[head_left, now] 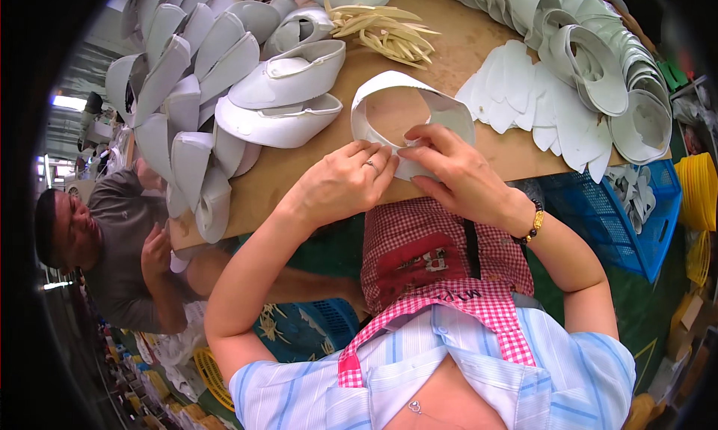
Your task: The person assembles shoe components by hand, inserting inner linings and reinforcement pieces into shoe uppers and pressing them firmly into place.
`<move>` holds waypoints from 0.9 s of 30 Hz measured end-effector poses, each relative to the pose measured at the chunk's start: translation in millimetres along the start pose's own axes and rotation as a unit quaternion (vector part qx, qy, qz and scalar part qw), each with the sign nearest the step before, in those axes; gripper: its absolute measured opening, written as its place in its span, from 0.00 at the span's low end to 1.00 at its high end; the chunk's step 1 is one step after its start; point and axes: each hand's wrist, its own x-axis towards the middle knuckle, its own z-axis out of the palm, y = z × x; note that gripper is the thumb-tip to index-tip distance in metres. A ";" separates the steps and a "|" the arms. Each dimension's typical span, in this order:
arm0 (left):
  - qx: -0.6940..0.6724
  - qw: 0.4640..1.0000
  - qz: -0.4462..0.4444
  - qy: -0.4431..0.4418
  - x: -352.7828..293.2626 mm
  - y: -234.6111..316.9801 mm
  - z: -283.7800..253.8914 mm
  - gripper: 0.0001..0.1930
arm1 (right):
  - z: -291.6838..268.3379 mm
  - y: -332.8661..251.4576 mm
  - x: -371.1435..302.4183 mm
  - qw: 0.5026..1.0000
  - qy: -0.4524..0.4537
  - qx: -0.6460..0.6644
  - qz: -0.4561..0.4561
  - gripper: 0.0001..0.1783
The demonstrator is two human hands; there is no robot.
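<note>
A white shoe upper, curved into an open ring, lies at the near edge of the brown table. My left hand grips its near left edge, fingers pressed together. Opposite it, my right hand pinches the near edge with thumb and fingertips, close to the left fingers. Whatever small part lies between the fingertips is hidden. Just left of the upper rest finished-looking white shoe uppers. Beyond it sits a bundle of cream-coloured strips.
White flat sole-shaped pieces fan out on the right, beside rows of nested white uppers. More uppers pile at the left. A blue crate stands below the right edge. Another person sits at the left.
</note>
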 end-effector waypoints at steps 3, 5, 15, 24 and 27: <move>0.018 1.000 0.010 0.018 -1.9 1.1 2.7 0.17 | 4.0 4.3 -2.3 1.000 0.000 -0.023 -0.007 0.18; -0.060 0.997 -0.035 0.031 -2.5 -0.7 6.4 0.17 | 4.7 4.4 -2.5 0.999 -0.008 -0.028 -0.013 0.18; -0.153 0.981 -0.071 0.097 -9.4 -9.2 15.8 0.16 | -3.2 1.4 -3.7 0.984 -0.085 -0.127 -0.091 0.25; -0.047 0.997 -0.058 -0.021 -18.5 13.5 -0.5 0.21 | -30.5 -9.5 -17.7 0.984 0.006 -0.136 -0.110 0.14; -0.025 0.996 -0.073 -0.050 -10.2 22.2 -5.3 0.19 | -54.4 5.7 8.2 0.949 0.275 -0.150 -0.044 0.11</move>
